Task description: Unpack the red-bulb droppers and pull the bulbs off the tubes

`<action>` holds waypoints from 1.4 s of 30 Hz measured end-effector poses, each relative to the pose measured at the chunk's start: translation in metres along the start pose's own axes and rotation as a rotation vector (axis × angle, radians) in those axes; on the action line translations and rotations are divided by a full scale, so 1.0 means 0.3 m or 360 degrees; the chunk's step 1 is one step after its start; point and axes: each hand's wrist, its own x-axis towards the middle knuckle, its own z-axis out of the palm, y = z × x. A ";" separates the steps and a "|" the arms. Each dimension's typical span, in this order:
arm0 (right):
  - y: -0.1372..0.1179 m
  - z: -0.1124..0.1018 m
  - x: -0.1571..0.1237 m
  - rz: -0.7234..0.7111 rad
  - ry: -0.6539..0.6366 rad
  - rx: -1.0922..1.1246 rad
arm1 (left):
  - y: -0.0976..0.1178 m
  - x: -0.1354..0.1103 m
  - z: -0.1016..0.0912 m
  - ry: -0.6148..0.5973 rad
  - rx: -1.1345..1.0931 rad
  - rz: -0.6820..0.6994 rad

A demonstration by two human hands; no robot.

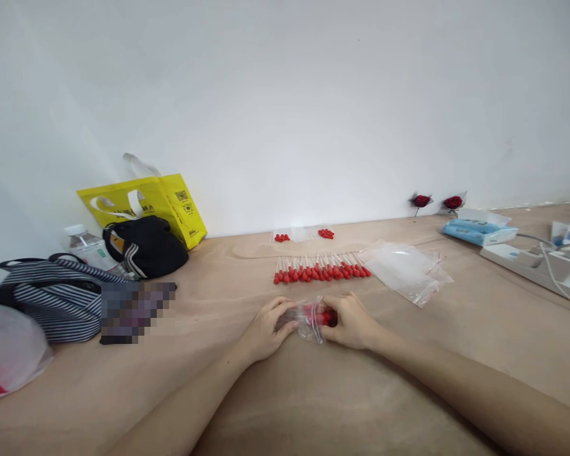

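Observation:
My left hand [267,330] and my right hand [350,322] both grip a small clear plastic bag [308,320] on the tan table [313,392]. Red-tipped pieces show inside the bag by my right fingers. Just beyond the hands lies a row of several red-tipped droppers [320,271], tips toward me. Two small packets of red caps [282,237] [326,233] rest farther back near the wall. A loose pile of empty clear bags [406,269] lies to the right of the row.
At the left stand a yellow paper bag [147,202], a black pouch [145,247], a water bottle [88,247], a striped bag [52,297] and a white plastic bag [7,348]. A tissue pack [479,229], power strip [536,263] and two red roses [437,202] are at the right.

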 end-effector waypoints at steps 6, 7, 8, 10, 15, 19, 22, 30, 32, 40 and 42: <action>0.105 -0.051 -0.001 -0.0068 -0.0094 0.0189 | -0.013 -0.003 -0.024 -0.0065 0.0044 -0.0032; 0.126 -0.065 -0.001 -0.0093 -0.0135 0.0225 | -0.016 -0.004 -0.033 -0.0091 0.0049 -0.0034; 0.144 -0.077 -0.002 -0.0113 -0.0168 0.0252 | -0.020 -0.006 -0.041 -0.0118 0.0057 -0.0036; 0.171 -0.092 -0.005 -0.0117 -0.0205 0.0307 | -0.027 -0.010 -0.057 -0.0158 0.0079 -0.0047; 0.181 -0.080 -0.005 -0.0184 -0.0249 0.0538 | -0.039 -0.019 -0.067 -0.0179 0.0095 -0.0046; 0.184 -0.079 0.001 -0.0224 -0.0299 0.0624 | -0.040 -0.021 -0.065 -0.0174 0.0075 -0.0039; 0.212 -0.106 0.004 -0.0144 -0.0325 0.0683 | -0.036 -0.021 -0.066 -0.0183 0.0076 -0.0059; 0.350 -0.225 0.004 0.0217 -0.0078 0.0975 | -0.033 -0.024 -0.076 -0.0226 0.0061 -0.0083; 0.356 -0.228 0.010 0.0273 0.0144 0.0990 | -0.030 -0.021 -0.078 -0.0167 0.0017 -0.0073; 0.110 -0.072 0.005 -0.0421 0.0925 0.0115 | 0.073 0.065 -0.032 0.0088 -0.0717 -0.0555; 0.056 -0.031 -0.003 -0.0720 0.0959 -0.0133 | 0.113 0.093 -0.010 -0.0029 -0.1170 -0.0740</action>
